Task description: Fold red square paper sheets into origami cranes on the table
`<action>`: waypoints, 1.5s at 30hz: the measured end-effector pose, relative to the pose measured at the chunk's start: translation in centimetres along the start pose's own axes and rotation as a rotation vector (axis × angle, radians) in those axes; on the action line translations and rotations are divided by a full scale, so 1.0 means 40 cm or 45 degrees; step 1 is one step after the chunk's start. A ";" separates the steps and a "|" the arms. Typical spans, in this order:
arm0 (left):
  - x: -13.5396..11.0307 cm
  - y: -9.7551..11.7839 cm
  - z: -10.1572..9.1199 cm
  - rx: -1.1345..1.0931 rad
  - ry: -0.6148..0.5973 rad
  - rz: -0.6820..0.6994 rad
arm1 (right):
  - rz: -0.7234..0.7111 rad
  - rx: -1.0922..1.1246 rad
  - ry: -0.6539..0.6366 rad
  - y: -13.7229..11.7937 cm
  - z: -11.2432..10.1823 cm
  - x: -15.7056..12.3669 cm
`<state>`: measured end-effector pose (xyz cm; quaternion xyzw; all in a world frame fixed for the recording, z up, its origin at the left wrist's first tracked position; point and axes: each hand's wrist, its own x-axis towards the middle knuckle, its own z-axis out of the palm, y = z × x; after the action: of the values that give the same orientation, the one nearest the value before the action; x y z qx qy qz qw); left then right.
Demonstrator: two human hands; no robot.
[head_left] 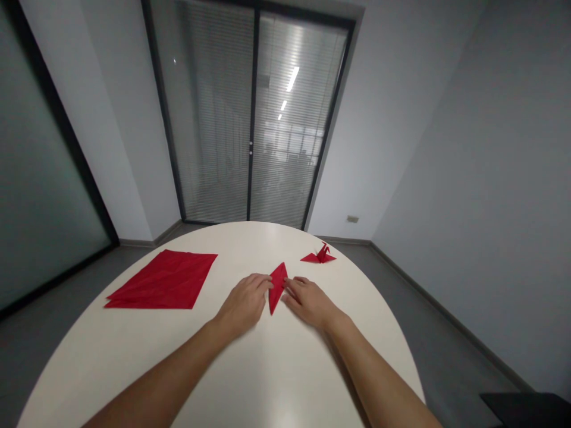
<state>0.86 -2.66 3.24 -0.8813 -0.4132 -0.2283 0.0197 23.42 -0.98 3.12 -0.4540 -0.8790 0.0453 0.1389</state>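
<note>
A small folded piece of red paper (pixel 277 286), a narrow kite shape, lies on the white table (pixel 267 374) between my hands. My left hand (pixel 244 302) rests palm down on its left side, fingertips pressed on the paper's edge. My right hand (pixel 307 300) lies on its right side, fingers bent and touching the paper's right edge. Both hands pinch or press the paper against the tabletop.
A stack of flat red paper sheets (pixel 165 279) lies at the left of the table. A finished red paper crane (pixel 320 255) stands near the far right edge. Glass doors with blinds (pixel 252 119) are beyond the table. A dark object (pixel 526 407) sits at the lower right.
</note>
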 end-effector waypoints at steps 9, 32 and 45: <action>-0.013 -0.061 0.052 -0.221 -0.077 0.134 | -0.164 0.163 0.040 0.024 0.026 0.001; 0.007 -0.045 0.031 -0.302 -0.058 -0.095 | -0.132 0.206 -0.092 -0.023 -0.025 0.010; 0.021 -0.053 0.051 -0.354 -0.025 -0.216 | -0.055 0.485 -0.102 0.000 -0.021 0.005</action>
<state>0.56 -0.20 1.44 -0.8396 -0.4509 -0.2756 -0.1259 23.53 -0.86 3.96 -0.3985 -0.8688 0.2259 0.1880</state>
